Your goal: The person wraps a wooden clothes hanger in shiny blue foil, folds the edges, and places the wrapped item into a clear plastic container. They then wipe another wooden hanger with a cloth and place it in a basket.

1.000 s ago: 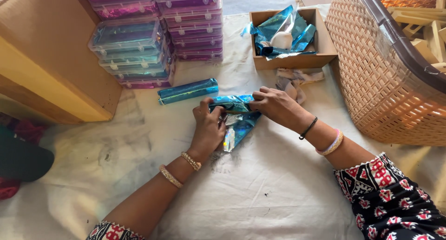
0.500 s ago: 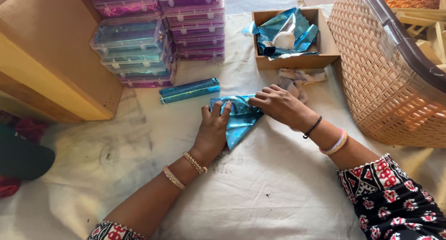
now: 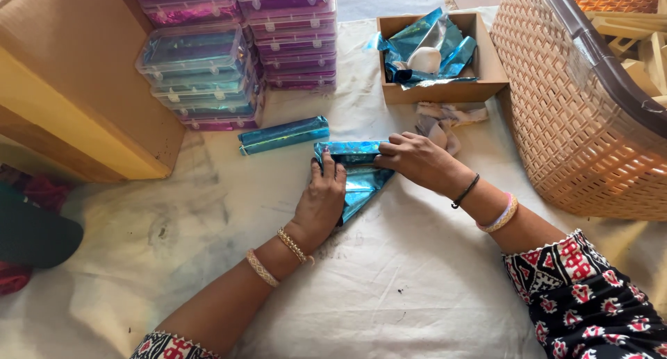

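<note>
Overhead view of a cloth-covered work surface (image 3: 389, 296). Two hands meet at the centre over one sheet of shiny blue foil (image 3: 358, 175), which lies flat on the cloth with its far edge folded and its near end tapering to a point. The left hand (image 3: 321, 201) rests palm-down on the foil's left part, fingers spread and pressing, not closed around it. The right hand (image 3: 417, 161) lies on the foil's far right edge, fingertips bent down onto the fold; whether they pinch it cannot be told.

Just left of the foil, touching neither hand, lies one finished blue foil-wrapped bar (image 3: 283, 135). Far left stand stacks of clear plastic cases (image 3: 201, 74): two stacks with purple contents at the back and one nearer stack with blue contents on top; the exact number of cases cannot be counted. Far centre is one open cardboard box (image 3: 486, 71) holding crumpled blue foil sheets (image 3: 424, 43) and one pale rounded object. One crumpled cloth rag (image 3: 445, 119) lies near the box. At right stands one woven plastic basket (image 3: 556, 102); at left, one large cardboard carton (image 3: 76, 81). Each wrist bears two bangles.
</note>
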